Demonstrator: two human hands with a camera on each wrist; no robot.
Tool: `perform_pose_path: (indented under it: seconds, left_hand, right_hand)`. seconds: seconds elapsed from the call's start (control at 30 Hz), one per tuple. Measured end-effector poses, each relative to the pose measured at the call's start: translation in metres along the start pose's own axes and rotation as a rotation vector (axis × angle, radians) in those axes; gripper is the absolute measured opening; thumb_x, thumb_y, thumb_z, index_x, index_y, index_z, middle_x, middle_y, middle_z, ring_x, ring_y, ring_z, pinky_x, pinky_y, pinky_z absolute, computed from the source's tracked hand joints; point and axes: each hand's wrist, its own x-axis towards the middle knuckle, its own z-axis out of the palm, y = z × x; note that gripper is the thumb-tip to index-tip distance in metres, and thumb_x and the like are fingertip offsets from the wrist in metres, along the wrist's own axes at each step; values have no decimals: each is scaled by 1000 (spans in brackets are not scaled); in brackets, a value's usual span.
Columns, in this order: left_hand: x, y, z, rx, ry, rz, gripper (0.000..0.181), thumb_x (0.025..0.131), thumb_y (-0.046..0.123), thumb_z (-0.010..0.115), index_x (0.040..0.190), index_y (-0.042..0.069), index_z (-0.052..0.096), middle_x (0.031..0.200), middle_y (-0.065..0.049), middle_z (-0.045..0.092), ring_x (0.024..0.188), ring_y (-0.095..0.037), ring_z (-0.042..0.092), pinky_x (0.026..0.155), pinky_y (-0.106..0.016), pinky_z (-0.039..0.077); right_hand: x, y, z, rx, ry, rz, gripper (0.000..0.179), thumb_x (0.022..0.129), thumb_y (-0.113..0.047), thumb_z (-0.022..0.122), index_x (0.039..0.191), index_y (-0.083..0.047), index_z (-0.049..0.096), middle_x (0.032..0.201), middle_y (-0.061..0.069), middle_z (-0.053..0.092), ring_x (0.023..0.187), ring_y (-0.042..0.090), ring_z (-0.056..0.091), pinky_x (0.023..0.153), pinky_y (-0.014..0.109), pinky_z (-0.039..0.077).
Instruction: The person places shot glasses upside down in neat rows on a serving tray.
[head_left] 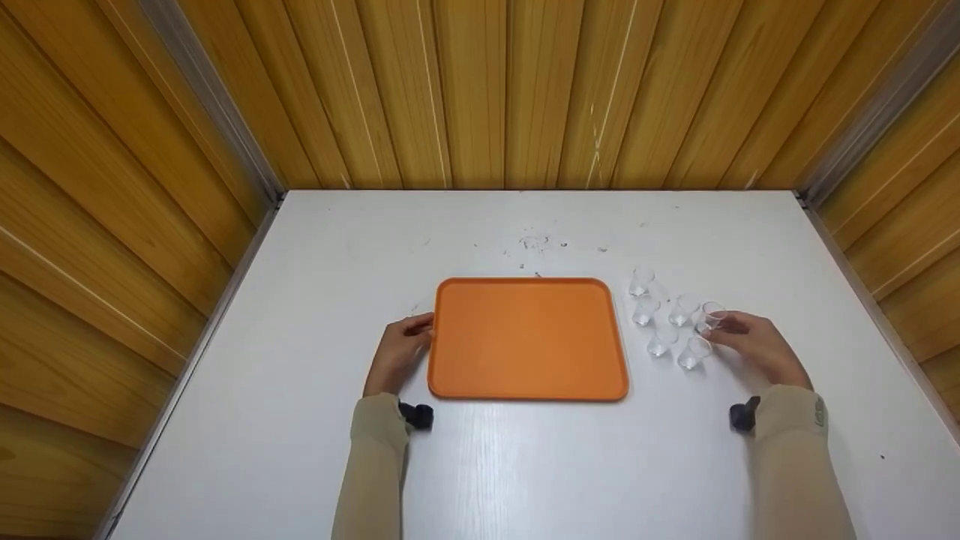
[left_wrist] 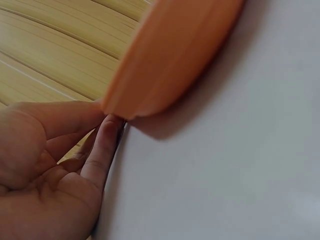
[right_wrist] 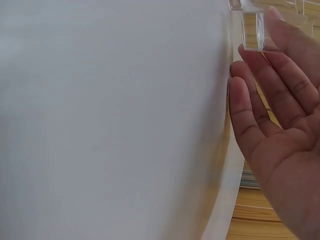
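Observation:
An orange rectangular tray (head_left: 529,337) lies on the white table in the head view. At its left edge my left hand (head_left: 401,349) pinches the rim, with fingertips at the tray's edge (left_wrist: 165,65) in the left wrist view. To the right of the tray, my right hand (head_left: 761,349) holds a small clear cup (head_left: 710,315) between thumb and fingers. The thick base of that cup (right_wrist: 252,32) shows by the fingertips in the right wrist view. Several matching clear cups (head_left: 662,341) stand upright in a loose group between the tray and this hand.
The white table (head_left: 525,472) meets yellow wood-look panels (head_left: 480,97) at the back and both sides. Small dark specks (head_left: 536,242) mark its surface behind the tray. A black wrist device (head_left: 418,415) sits at the left cuff, another (head_left: 742,415) at the right.

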Motion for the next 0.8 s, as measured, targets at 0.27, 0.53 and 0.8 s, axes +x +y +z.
perform_pose_path:
  seconds: [0.27, 0.53, 0.8]
  left_hand:
    - [0, 1, 0, -4, -3, -17, 35, 91, 11, 63, 126, 13, 64, 122, -6, 65, 115, -21, 56, 105, -39, 43]
    - [-2, 1, -1, -17, -9, 2, 37, 89, 8, 63, 127, 12, 64, 120, -7, 65, 111, -22, 57, 101, -37, 44]
    - [-3, 1, -1, -43, -16, 7, 36, 90, 8, 63, 126, 11, 64, 123, -8, 64, 115, -22, 57, 103, -37, 43]
  right_hand:
    - [-4, -11, -5, -2, 13, 6, 83, 86, -55, 62, 145, -2, 37, 144, 28, 42, 137, 46, 33, 111, 62, 24]
    - [-9, -24, -12, 19, 68, -35, 78, 87, -56, 60, 142, -4, 42, 143, 23, 46, 132, 36, 43, 111, 56, 29]
    - [-14, -52, -17, 54, 94, -47, 74, 85, -58, 61, 139, -10, 45, 141, 18, 48, 134, 36, 41, 110, 61, 29]
